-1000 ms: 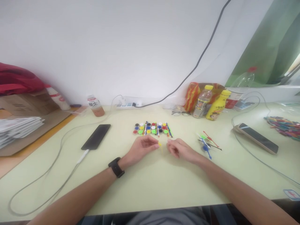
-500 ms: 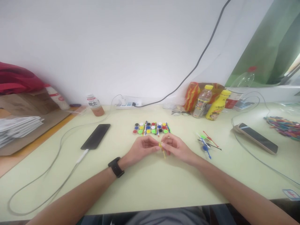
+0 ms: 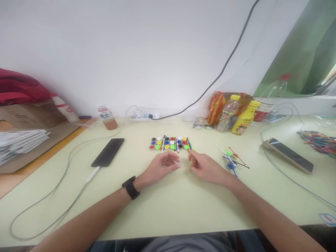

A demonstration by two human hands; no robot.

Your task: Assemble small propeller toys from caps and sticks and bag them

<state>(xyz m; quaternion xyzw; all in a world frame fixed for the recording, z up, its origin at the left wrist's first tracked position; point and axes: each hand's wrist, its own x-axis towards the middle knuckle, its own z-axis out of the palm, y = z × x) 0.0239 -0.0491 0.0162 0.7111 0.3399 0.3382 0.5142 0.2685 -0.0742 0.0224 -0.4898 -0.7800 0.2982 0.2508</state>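
My left hand (image 3: 165, 164) is over the table with fingers curved and apart, and nothing shows between them. To its right, my right hand (image 3: 206, 167) pinches a thin yellow plastic strip (image 3: 191, 163), mostly hidden by the fingers. Just beyond both hands lie rows of small coloured round discs (image 3: 172, 142), with thin coloured arrow-shaped sticks laid between them. Off to the right of my right hand is a loose pile of plastic arrows (image 3: 237, 161), in red, blue, white and black, with a green round piece (image 3: 228, 153) among them.
A black phone (image 3: 108, 152) on a charging cable lies at left, another phone (image 3: 290, 155) at right. Bottles (image 3: 245, 119) and glasses (image 3: 203, 126) stand or lie along the wall. A bundle of coloured strands (image 3: 319, 141) is at far right, stacked white papers (image 3: 21, 141) at far left.
My hands have moved apart. The left has let go of the yellow strip, and the right has drawn it slightly to the right, its fingers now covering most of it.
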